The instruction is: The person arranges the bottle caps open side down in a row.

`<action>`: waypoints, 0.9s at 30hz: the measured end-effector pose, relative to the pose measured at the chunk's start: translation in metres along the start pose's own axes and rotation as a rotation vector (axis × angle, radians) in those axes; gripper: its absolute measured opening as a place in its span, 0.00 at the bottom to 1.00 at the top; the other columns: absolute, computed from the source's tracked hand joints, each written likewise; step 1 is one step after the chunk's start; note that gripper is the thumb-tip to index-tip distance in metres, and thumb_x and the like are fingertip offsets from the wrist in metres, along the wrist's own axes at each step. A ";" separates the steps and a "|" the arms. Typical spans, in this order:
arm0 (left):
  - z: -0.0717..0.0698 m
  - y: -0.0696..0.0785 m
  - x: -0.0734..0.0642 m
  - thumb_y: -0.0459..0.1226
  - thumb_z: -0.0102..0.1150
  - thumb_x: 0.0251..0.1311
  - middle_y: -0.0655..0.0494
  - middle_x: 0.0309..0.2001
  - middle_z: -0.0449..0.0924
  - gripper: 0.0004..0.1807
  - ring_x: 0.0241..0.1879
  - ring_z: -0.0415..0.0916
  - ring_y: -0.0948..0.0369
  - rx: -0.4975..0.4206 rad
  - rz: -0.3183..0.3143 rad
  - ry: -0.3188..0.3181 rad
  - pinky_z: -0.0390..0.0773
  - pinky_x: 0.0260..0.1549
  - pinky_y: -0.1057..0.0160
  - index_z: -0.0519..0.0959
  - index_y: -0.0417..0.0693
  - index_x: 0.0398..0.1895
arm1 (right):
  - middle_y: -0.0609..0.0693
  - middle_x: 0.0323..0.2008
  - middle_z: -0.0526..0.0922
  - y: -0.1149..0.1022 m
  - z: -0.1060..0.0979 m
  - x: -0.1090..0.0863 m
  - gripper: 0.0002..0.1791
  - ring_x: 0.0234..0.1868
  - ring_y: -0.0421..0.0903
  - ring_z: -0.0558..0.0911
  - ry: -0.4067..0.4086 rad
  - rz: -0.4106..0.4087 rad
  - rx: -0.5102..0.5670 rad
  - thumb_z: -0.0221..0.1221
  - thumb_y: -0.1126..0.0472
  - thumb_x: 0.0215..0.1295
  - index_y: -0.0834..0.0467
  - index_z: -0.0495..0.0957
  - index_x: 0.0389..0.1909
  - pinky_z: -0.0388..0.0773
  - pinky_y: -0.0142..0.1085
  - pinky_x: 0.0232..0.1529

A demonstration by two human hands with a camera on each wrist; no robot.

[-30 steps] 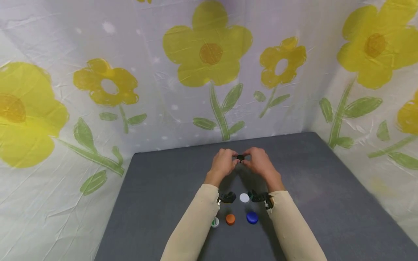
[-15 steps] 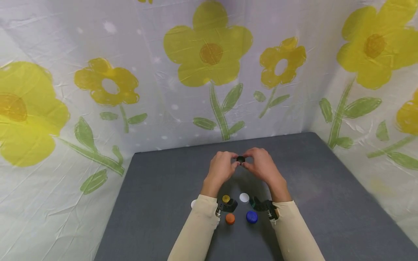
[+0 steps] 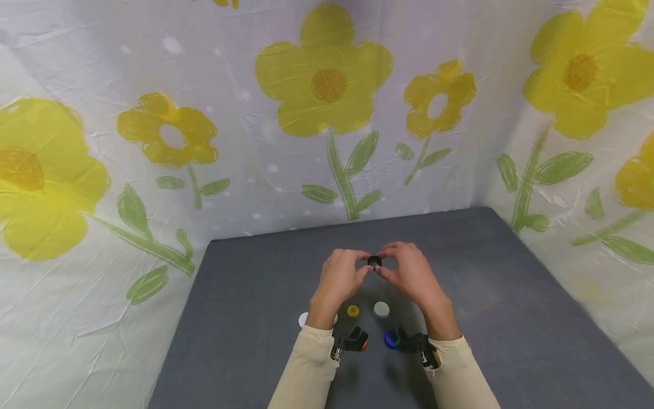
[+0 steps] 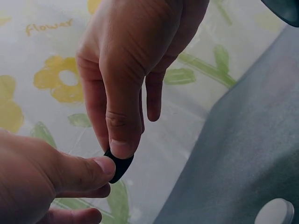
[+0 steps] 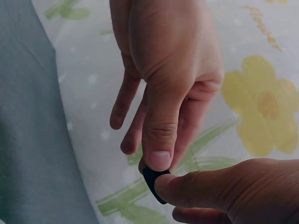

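Note:
A small black bottle cap (image 3: 374, 262) is held between my two hands over the far half of the table. My left hand (image 3: 339, 277) pinches its left side, and my right hand (image 3: 409, 272) pinches its right side. In the left wrist view, thumbs from both hands touch the black cap (image 4: 122, 167); my left hand (image 4: 32, 179) enters from the left and my right hand (image 4: 135, 51) from above. The right wrist view shows the black cap (image 5: 152, 185) edge-on, partly covered by the thumbs, with my right hand (image 5: 233, 189) at lower right and my left hand (image 5: 173, 60) on top.
Nearer me on the dark grey table (image 3: 245, 318) lie a white cap (image 3: 303, 320), a yellow cap (image 3: 353, 311) and a greyish-white cap (image 3: 381, 310). Wrist straps partly cover an orange cap (image 3: 364, 345) and a blue cap (image 3: 390, 339). A flowered curtain (image 3: 230, 113) hangs behind.
Both hands have drawn back toward me with the black cap between them. The forearms shifted, uncovering the yellow cap and a white cap, while the straps now overlap the orange and blue caps.

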State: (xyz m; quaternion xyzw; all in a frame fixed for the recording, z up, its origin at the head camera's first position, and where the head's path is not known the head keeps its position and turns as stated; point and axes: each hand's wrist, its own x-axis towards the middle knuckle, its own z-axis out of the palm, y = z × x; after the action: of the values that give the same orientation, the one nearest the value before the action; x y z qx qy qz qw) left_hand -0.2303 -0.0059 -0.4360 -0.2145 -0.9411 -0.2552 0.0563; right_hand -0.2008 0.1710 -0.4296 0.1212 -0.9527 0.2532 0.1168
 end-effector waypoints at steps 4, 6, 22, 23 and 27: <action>-0.001 -0.004 -0.011 0.46 0.68 0.63 0.55 0.50 0.87 0.16 0.51 0.82 0.55 -0.046 0.003 0.012 0.82 0.44 0.53 0.86 0.56 0.52 | 0.57 0.55 0.83 -0.003 0.003 -0.005 0.16 0.59 0.62 0.77 0.011 -0.029 0.011 0.73 0.56 0.57 0.57 0.87 0.46 0.75 0.59 0.56; -0.001 -0.006 -0.017 0.46 0.68 0.63 0.55 0.50 0.87 0.16 0.51 0.82 0.55 -0.068 0.002 0.014 0.82 0.44 0.53 0.86 0.56 0.53 | 0.56 0.55 0.83 -0.004 0.004 -0.008 0.17 0.58 0.62 0.77 0.017 -0.041 0.012 0.73 0.56 0.56 0.56 0.87 0.46 0.75 0.59 0.56; 0.001 -0.013 -0.039 0.46 0.67 0.63 0.59 0.52 0.86 0.19 0.50 0.81 0.56 -0.082 0.038 0.030 0.81 0.48 0.50 0.84 0.58 0.57 | 0.53 0.54 0.84 -0.006 0.018 -0.028 0.17 0.57 0.58 0.79 0.072 -0.057 0.062 0.73 0.56 0.57 0.56 0.86 0.47 0.75 0.58 0.56; 0.001 -0.013 -0.040 0.45 0.68 0.63 0.59 0.53 0.86 0.20 0.50 0.82 0.56 -0.084 0.044 0.040 0.80 0.49 0.50 0.83 0.57 0.58 | 0.53 0.55 0.84 -0.005 0.018 -0.029 0.17 0.58 0.58 0.79 0.070 -0.053 0.073 0.72 0.56 0.58 0.56 0.86 0.48 0.75 0.58 0.57; 0.002 -0.014 -0.042 0.42 0.69 0.62 0.60 0.54 0.85 0.21 0.51 0.82 0.58 -0.108 0.099 0.104 0.80 0.52 0.50 0.83 0.57 0.59 | 0.53 0.56 0.83 -0.002 0.016 -0.031 0.16 0.59 0.58 0.79 0.057 -0.025 0.152 0.69 0.54 0.62 0.56 0.85 0.49 0.75 0.58 0.57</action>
State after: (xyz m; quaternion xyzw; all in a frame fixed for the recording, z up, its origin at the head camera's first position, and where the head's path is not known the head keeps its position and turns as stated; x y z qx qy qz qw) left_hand -0.1983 -0.0315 -0.4533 -0.2499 -0.9101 -0.3132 0.1060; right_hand -0.1735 0.1662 -0.4509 0.1343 -0.9255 0.3265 0.1374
